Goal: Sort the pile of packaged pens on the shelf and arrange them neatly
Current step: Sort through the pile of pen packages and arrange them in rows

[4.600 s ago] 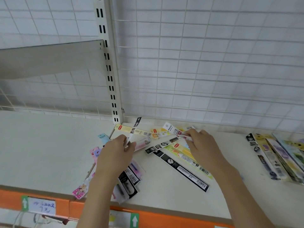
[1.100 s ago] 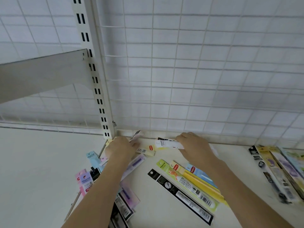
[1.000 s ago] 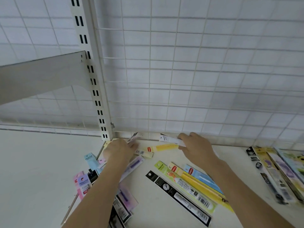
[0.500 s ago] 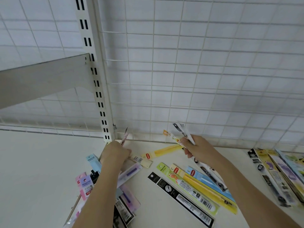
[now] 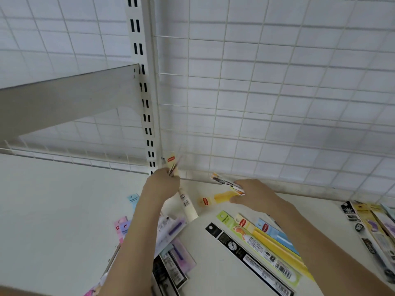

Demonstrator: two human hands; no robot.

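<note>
I see my left hand [image 5: 160,184] curled round a small bunch of pale packaged pens [image 5: 173,165], their tops sticking up and blurred; one carries a red label I cannot read, and a white end with a barcode pokes out below the fist at 5 o'clock. My right hand [image 5: 254,192] pinches a white pack with black print [image 5: 224,180], held tilted with its free end pointing to 10 o'clock; its writing is too small to read.

Between the two hands a yellow pack [image 5: 218,198] lies flat on the white shelf [image 5: 53,210], a small red logo at its left end, unreadable. At 6 o'clock from the right hand four long packs lie side by side, slanting toward 4 o'clock: a black pack [image 5: 245,256] with white print, a green pack [image 5: 256,246] with a foot drawing and barcode, a second yellow pack [image 5: 271,240] and a blue pack [image 5: 277,237], the last two with red tags.

Under my left forearm, loose pink, purple and black packs [image 5: 171,259] overlap in a pile. At 3 o'clock, by the frame edge, another group of packs [image 5: 372,229] lies apart. The wire grid back panel [image 5: 277,103] stands behind.
</note>
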